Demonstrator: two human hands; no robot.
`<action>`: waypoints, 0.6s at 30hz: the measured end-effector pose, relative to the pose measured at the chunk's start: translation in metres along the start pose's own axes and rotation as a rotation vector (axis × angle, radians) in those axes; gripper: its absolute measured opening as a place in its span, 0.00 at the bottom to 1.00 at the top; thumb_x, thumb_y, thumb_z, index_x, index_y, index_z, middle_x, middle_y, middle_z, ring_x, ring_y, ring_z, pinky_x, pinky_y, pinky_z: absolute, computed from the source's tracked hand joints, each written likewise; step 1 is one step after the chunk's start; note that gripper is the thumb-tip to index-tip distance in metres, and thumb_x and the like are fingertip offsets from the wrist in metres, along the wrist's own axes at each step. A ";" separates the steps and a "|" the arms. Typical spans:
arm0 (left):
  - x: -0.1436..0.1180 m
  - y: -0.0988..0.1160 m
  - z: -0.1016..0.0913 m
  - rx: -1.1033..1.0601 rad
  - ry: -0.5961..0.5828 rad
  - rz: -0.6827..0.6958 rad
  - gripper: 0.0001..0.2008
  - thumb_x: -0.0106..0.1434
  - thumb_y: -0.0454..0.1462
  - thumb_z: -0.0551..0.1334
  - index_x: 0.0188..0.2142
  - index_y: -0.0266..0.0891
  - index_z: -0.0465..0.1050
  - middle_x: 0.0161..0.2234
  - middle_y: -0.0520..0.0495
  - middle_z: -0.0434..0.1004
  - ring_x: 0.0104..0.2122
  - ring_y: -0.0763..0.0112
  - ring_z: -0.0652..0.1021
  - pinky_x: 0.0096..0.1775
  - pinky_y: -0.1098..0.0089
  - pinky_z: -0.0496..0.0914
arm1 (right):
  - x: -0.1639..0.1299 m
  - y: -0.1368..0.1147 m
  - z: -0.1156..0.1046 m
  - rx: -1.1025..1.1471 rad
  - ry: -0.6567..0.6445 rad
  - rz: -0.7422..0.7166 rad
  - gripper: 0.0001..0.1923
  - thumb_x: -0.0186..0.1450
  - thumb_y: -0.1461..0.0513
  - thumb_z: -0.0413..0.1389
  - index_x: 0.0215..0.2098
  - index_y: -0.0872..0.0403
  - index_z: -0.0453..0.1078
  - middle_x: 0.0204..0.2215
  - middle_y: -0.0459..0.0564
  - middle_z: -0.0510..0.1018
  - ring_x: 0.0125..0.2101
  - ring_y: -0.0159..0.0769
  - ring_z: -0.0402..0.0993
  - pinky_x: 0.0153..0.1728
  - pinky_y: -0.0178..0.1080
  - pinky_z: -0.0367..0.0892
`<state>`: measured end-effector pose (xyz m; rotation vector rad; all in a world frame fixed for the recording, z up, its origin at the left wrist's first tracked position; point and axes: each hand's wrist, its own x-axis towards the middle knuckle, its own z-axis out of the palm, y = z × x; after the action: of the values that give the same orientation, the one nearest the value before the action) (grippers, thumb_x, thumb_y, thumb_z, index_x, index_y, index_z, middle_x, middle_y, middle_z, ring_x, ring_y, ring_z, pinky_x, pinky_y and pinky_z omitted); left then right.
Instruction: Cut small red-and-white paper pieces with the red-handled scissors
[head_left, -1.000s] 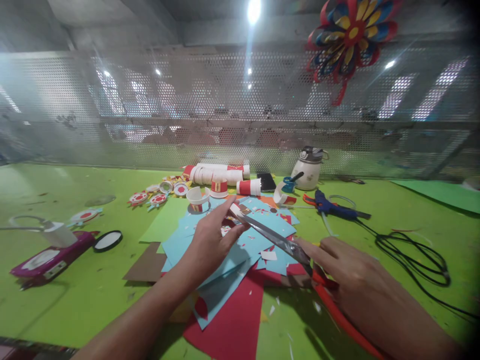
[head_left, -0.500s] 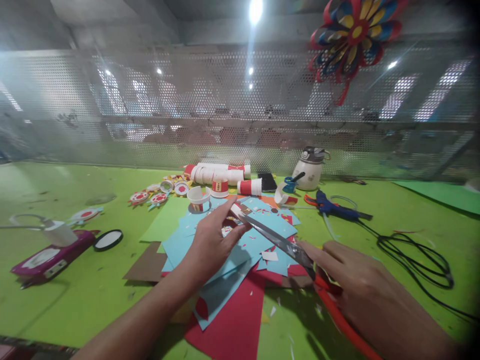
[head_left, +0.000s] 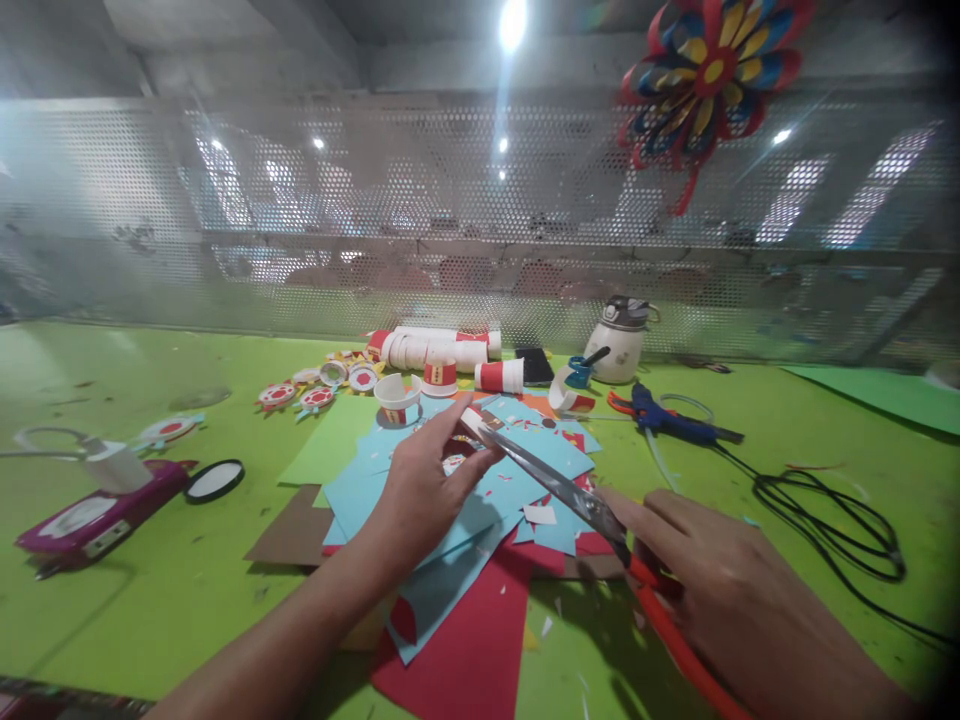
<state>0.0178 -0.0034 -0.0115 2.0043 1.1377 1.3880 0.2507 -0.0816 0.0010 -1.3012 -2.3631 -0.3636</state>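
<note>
Near the middle of the frame, my left hand (head_left: 424,475) was clamped on a small white paper piece (head_left: 474,423), thumb below and fingers above. At the lower right, my right hand (head_left: 720,570) was wrapped around the red handles of the scissors (head_left: 574,495), whose blades slanted up leftward, their tips at the piece. Blue sheets (head_left: 360,492) lay beneath, a red sheet (head_left: 465,640) at bottom centre, a glue gun (head_left: 671,420) right of centre.
</note>
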 end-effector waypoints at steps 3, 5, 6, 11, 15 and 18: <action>0.000 0.000 0.001 -0.012 0.009 -0.011 0.25 0.58 0.39 0.62 0.55 0.39 0.64 0.44 0.42 0.77 0.35 0.68 0.79 0.41 0.63 0.74 | 0.000 -0.001 0.001 0.002 -0.010 0.010 0.21 0.59 0.70 0.46 0.48 0.63 0.71 0.22 0.55 0.73 0.21 0.45 0.70 0.21 0.43 0.65; 0.000 0.000 0.001 -0.013 0.011 -0.016 0.24 0.58 0.39 0.62 0.54 0.39 0.64 0.44 0.42 0.77 0.35 0.68 0.78 0.41 0.62 0.74 | 0.000 -0.001 0.001 0.000 -0.013 0.019 0.21 0.59 0.70 0.46 0.48 0.63 0.71 0.22 0.55 0.73 0.22 0.45 0.71 0.21 0.44 0.66; 0.000 0.001 0.001 -0.013 0.011 -0.017 0.24 0.58 0.39 0.62 0.54 0.39 0.65 0.43 0.42 0.77 0.35 0.68 0.78 0.42 0.62 0.74 | 0.000 -0.002 0.001 0.001 -0.011 0.023 0.20 0.59 0.70 0.46 0.47 0.62 0.72 0.23 0.55 0.73 0.22 0.45 0.71 0.21 0.45 0.66; 0.000 0.003 0.001 -0.039 -0.002 -0.057 0.24 0.58 0.39 0.62 0.54 0.36 0.64 0.44 0.41 0.77 0.35 0.68 0.78 0.42 0.62 0.74 | -0.001 -0.003 0.000 -0.005 0.011 0.015 0.18 0.61 0.70 0.45 0.44 0.62 0.73 0.21 0.54 0.73 0.21 0.44 0.70 0.20 0.43 0.65; 0.000 0.004 0.001 -0.062 -0.008 -0.066 0.25 0.58 0.39 0.62 0.54 0.36 0.64 0.44 0.42 0.77 0.35 0.68 0.78 0.41 0.63 0.74 | 0.000 -0.001 -0.002 -0.032 -0.016 0.020 0.19 0.59 0.70 0.46 0.44 0.61 0.73 0.21 0.54 0.73 0.21 0.44 0.71 0.21 0.42 0.65; -0.001 0.003 0.001 -0.036 -0.002 -0.043 0.25 0.57 0.40 0.62 0.55 0.38 0.64 0.42 0.43 0.77 0.34 0.69 0.78 0.40 0.64 0.75 | -0.001 0.002 -0.002 -0.039 -0.032 0.027 0.18 0.60 0.70 0.47 0.45 0.60 0.73 0.21 0.53 0.72 0.21 0.44 0.70 0.21 0.43 0.64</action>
<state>0.0193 -0.0057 -0.0100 1.9445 1.1411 1.3750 0.2528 -0.0818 0.0024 -1.3654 -2.3729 -0.3850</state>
